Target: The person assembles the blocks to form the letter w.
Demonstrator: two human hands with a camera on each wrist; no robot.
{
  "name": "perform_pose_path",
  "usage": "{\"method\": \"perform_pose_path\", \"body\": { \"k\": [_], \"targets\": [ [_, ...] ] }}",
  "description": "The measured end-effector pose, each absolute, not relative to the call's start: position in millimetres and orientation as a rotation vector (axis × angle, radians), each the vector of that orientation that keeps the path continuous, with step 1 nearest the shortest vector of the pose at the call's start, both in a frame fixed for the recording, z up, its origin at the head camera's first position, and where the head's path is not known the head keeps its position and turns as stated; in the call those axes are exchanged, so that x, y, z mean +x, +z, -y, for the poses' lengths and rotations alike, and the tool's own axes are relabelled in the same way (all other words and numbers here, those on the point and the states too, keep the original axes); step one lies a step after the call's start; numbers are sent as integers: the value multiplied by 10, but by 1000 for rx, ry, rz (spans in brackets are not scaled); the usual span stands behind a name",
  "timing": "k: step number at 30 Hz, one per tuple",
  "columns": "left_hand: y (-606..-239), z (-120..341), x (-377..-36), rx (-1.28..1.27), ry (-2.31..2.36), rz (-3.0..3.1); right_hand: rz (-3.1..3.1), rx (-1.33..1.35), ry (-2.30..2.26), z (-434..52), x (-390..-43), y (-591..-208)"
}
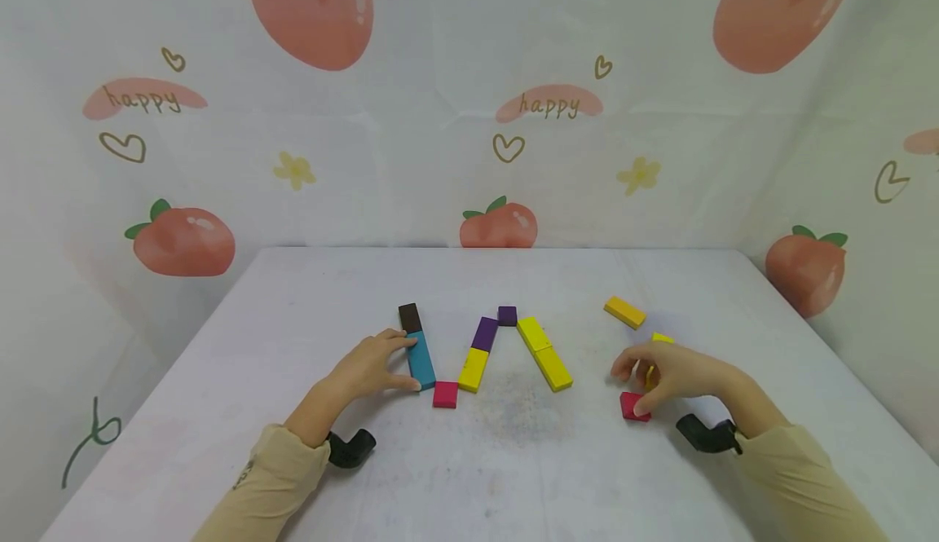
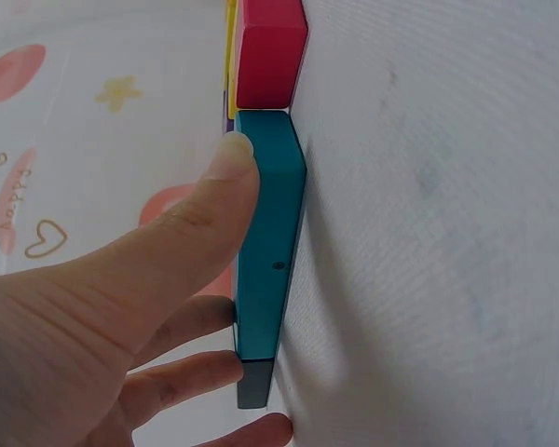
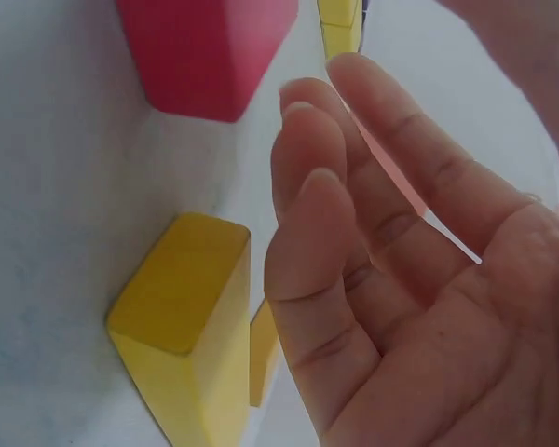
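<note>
Two hands work coloured wooden blocks laid in a zigzag on a white table [image 1: 242, 338].

The left hand [image 1: 367, 371] pinches the teal block [image 1: 421, 360], thumb on one long side and fingers on the other, as the left wrist view shows. This block lies flat in the zigzag's left stroke, its ends touching a brown block [image 1: 409, 317] and a pink block [image 1: 445, 394]. It is a flat, smooth, hard-edged bar with a small dot on its top face. It looks light and stiff, likely to slide easily, and best gripped across its long sides. The right hand [image 1: 663, 375] hovers with fingers loosely curled over a red block [image 1: 634, 406]; the thumb may touch it, but I cannot tell. Yellow blocks [image 1: 624, 311] lie nearby.
</note>
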State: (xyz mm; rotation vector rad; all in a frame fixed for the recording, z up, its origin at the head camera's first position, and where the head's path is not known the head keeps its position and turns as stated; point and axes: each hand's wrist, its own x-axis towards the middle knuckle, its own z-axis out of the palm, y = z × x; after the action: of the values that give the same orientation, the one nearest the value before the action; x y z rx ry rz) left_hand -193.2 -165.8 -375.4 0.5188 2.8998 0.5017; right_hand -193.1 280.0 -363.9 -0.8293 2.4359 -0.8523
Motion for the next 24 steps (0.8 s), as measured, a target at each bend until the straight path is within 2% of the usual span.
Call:
{"method": "perform_pose_path", "body": {
  "k": [8, 24],
  "targets": [
    [-3742, 1656, -1922, 518, 516, -2897, -2407, -702, -824, -2735, -1885, -3650],
    [-3729, 1658, -1911, 511, 544, -2883, -2446, -739, -766, -2715, -1894, -3697]
  ]
}}
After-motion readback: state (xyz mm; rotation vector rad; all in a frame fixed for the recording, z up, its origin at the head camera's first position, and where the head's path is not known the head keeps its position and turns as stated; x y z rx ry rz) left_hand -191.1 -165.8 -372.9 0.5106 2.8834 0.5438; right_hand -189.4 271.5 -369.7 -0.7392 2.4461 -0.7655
